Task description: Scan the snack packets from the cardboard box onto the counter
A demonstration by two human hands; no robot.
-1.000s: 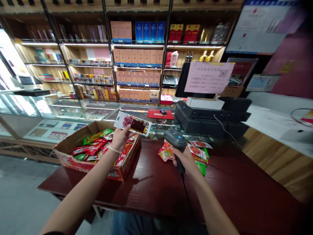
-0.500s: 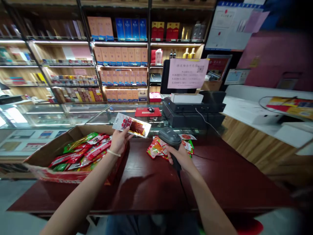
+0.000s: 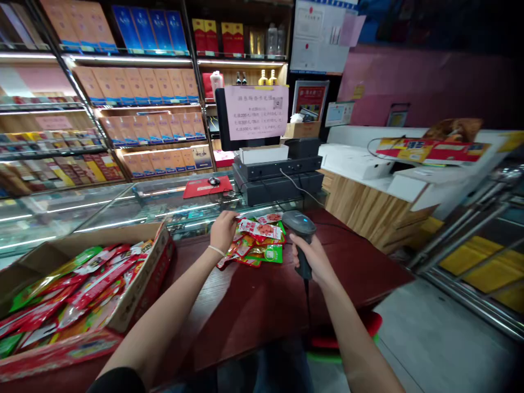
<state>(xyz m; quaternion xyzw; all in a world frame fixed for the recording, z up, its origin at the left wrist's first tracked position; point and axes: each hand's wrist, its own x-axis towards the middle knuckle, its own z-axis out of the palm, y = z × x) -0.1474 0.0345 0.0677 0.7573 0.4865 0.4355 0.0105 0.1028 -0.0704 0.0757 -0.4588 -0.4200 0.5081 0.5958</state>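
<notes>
My left hand (image 3: 224, 232) is at the left edge of a pile of snack packets (image 3: 272, 253) on the dark red table. Its fingers look closed at the end of a white snack packet with red lettering (image 3: 262, 229), which lies over the pile; the fingertips are partly hidden. Wrapped around the handle of a black barcode scanner (image 3: 300, 222), my right hand (image 3: 313, 256) is just right of the pile. A small blue light shows on top of the scanner, and its cord hangs down.
At left stands an open cardboard box (image 3: 141, 284) full of snack packets. Behind the table are a glass counter (image 3: 102, 213), a red mouse pad (image 3: 200, 188) and a monitor with a pink notice (image 3: 256, 114). Metal railings (image 3: 470, 240) stand at far right.
My left hand has carried the packet right and down from beside the box to the pile. The scanner has shifted right, off the pile. The view has turned right.
</notes>
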